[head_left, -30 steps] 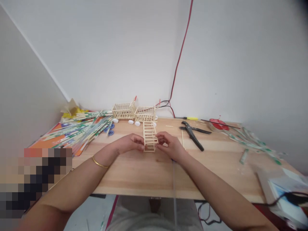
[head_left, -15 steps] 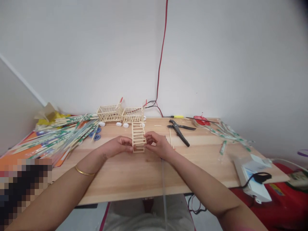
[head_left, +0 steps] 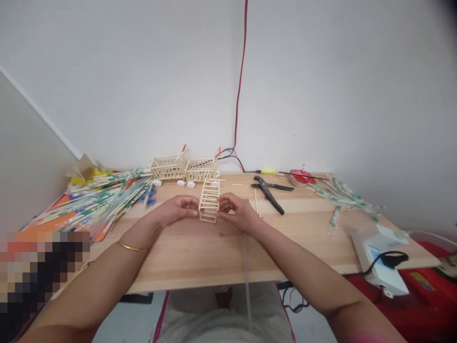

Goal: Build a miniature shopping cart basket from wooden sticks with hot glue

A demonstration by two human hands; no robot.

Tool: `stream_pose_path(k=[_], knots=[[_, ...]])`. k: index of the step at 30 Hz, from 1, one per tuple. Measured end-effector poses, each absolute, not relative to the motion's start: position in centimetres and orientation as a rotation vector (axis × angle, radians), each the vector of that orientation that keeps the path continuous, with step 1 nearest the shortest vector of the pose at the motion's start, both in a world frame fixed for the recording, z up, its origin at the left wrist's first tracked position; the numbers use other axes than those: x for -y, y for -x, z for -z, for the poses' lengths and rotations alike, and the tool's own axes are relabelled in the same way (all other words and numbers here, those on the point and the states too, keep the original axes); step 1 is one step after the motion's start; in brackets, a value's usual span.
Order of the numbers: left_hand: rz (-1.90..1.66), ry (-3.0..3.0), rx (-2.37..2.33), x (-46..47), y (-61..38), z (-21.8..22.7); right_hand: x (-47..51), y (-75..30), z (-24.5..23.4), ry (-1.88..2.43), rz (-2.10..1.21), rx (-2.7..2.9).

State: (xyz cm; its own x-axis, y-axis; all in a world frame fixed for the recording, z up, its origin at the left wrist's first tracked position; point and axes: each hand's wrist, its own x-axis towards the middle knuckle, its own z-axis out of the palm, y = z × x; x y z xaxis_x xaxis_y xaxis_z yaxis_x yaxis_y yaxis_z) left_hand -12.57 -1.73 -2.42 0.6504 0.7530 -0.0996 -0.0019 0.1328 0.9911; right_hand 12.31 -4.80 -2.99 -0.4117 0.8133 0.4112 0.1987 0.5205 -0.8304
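A small open frame of thin wooden sticks (head_left: 209, 202), ladder-like on its visible face, is held just over the table, slightly tilted. My left hand (head_left: 178, 209) pinches its left side low down, thumb and fingers closed on the sticks. On the opposite side my right hand (head_left: 237, 213) is closed on the right edge with its fingertips. Behind the frame stand two stick-built carts, a left cart (head_left: 168, 168) and a right cart (head_left: 200, 170), both with white wheels. The frame's upper end overlaps the right cart in view.
Black-handled cutters (head_left: 268, 193) lie right of my hands on the wooden table (head_left: 185, 267). Wrapped sticks (head_left: 117, 202) and blue wheels (head_left: 151, 201) spread over the left. A red spool-like item (head_left: 303, 176), plastic wrappers (head_left: 335, 215) and a white box (head_left: 382, 267) sit rightward.
The stick frame has turned and tilted a little between my hands, its top now leaning right. The whole view has shifted slightly; both hands keep their hold.
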Motion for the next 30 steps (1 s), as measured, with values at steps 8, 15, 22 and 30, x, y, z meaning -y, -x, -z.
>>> stream_pose_path(k=[8, 15, 22, 30], knots=[[-0.701, -1.4, -0.805, 2.0, 12.32, 2.35, 4.85, -12.33, 3.11, 0.859, -0.882, 1.879], [-0.748, -1.338, -0.778, 1.85, 12.17, 2.68, 5.05, -12.12, 3.11, 0.872, -0.878, 1.865], [-0.761, -1.283, -0.781, 2.13, 11.98, 2.35, 5.26, -11.85, 2.82, 0.879, -0.825, 1.885], [-0.801, -1.268, -0.786, 2.21, 11.76, 2.34, 5.31, -11.72, 2.64, 0.878, -0.826, 1.887]])
